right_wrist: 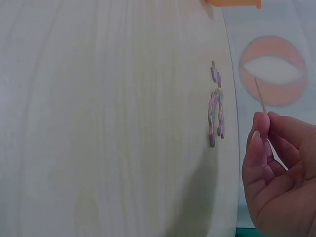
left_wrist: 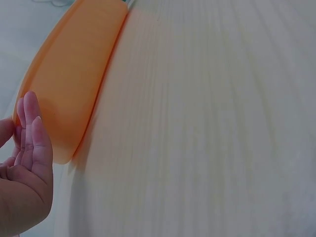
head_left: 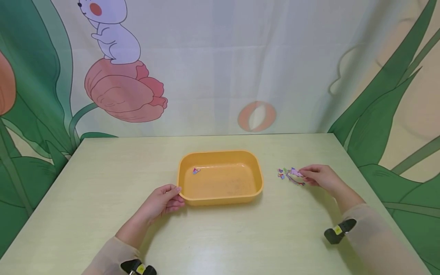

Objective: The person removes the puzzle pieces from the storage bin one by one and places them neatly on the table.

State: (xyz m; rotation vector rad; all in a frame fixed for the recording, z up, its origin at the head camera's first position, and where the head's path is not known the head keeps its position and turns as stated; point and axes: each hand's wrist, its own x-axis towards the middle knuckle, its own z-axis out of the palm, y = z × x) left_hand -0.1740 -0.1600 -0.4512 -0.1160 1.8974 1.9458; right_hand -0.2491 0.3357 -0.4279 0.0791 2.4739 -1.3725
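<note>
A pale wooden table (head_left: 103,191) with faint lengthwise grain is filling the scene, and behind it a curtain (head_left: 220,68) printed with a white rabbit, a pink tulip and broad green leaves is hanging down to the tabletop.

The left hand (head_left: 161,202) is resting at the near left corner of the orange tray (head_left: 220,198) — fingers loosely curved against its outer wall, thumb at the rim, steadying rather than lifting. The tray is a shallow, smooth plastic rectangle with rounded corners, sitting at the table's middle; one small colourful puzzle piece (head_left: 196,170) is lying inside near its far left.

To the right, well apart from the tray, a small cluster of flat, knobbly jigsaw pieces (head_left: 287,175) in purple and pink is lying on the table. The right hand (head_left: 317,177) is pinching one thin piece (head_left: 296,172) edge-on between thumb and fingertips, just beside that cluster.
</note>
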